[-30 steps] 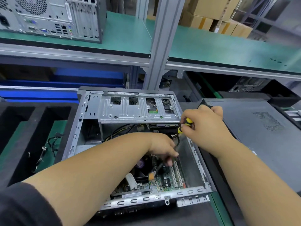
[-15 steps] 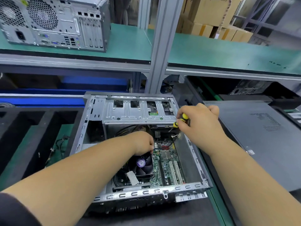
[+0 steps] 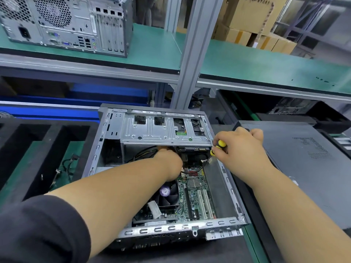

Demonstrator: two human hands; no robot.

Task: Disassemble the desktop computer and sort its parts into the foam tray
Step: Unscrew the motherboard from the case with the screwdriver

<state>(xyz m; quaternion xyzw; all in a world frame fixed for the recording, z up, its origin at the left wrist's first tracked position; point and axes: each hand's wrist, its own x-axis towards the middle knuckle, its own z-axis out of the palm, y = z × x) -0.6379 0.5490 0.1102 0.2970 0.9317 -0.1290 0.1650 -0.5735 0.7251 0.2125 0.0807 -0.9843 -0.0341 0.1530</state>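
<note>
The open desktop case (image 3: 224, 223) lies on its side in front of me, its green motherboard (image 3: 195, 194) and black CPU fan (image 3: 167, 196) exposed. A metal drive cage (image 3: 163, 131) spans the far end. My left hand (image 3: 169, 162) reaches deep under the cage among the cables; its fingers are hidden. At the case's right rim my right hand (image 3: 241, 149) grips a yellow-and-black screwdriver (image 3: 217, 147). A black foam tray (image 3: 38, 141) with deep compartments sits to the left, loose cables (image 3: 68, 164) lying in one.
The removed grey side panel (image 3: 303, 168) lies flat to the right of the case. A second desktop tower (image 3: 66, 23) stands on the green upper shelf (image 3: 247, 63). A grey upright post (image 3: 190, 54) rises behind the case. Cardboard boxes (image 3: 250, 23) are stacked at the far back.
My left hand has moved from the motherboard near the slots up and back under the drive cage. My right hand with the screwdriver has stayed at the right rim.
</note>
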